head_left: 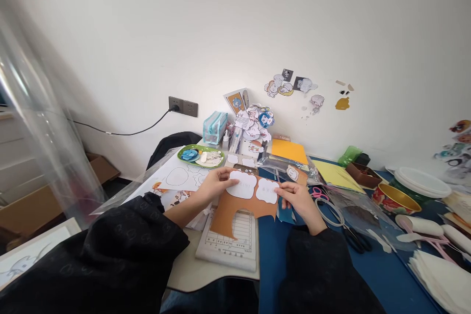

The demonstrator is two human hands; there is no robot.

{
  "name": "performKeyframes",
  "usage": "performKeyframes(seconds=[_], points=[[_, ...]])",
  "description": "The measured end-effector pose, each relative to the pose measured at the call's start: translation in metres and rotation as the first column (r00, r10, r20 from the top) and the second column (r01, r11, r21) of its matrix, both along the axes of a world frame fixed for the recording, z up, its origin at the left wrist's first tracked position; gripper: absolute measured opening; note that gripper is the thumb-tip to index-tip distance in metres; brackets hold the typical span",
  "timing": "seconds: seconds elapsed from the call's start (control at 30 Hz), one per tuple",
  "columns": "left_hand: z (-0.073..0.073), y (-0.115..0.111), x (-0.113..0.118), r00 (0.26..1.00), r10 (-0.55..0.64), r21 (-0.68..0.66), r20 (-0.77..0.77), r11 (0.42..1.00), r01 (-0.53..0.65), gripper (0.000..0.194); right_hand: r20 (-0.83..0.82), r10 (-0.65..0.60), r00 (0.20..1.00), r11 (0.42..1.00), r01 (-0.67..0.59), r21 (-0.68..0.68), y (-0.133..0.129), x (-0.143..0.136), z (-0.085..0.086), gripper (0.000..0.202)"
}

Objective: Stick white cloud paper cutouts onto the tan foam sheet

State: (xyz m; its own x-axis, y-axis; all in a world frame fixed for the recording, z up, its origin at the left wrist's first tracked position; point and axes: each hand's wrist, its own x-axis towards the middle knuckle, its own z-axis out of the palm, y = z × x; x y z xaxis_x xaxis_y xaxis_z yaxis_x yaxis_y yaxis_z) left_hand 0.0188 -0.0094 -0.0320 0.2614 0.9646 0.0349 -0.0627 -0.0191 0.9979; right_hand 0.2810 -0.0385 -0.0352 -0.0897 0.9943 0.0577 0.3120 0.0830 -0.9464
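Note:
A sheet of brown paper (224, 208) with a curved piece cut out of its lower edge is held up between my hands. Two white cloud-shaped paper cutouts lie against it: a larger left cutout (245, 187) and a smaller right cutout (267, 191), both with faint marks. My left hand (215, 184) pinches the sheet at the upper left, its thumb over the larger cutout. At the right edge, my right hand (297, 198) pinches the smaller cutout and the paper. Beneath them lies a pad of printed forms (235, 250), partly covered.
A green tray (180, 156) with blue and white scraps stands behind my left hand. Pink-handled scissors (319, 193), a roll of clear tape (327, 211) and black scissors (356, 238) lie to the right. Farther right are a red-gold bowl (395, 201) and a white-lidded tub (423, 181).

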Motion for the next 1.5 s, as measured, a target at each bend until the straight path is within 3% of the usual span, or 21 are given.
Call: performKeyframes(seconds=[1.5], points=[[-0.0056,0.0027,0.0006,0.996,-0.007,0.084,-0.093,0.996,0.015,0.038,-0.001,0.024,1.0,1.0,-0.024,0.0,0.0079,0.0012,-0.0096,0.035]])
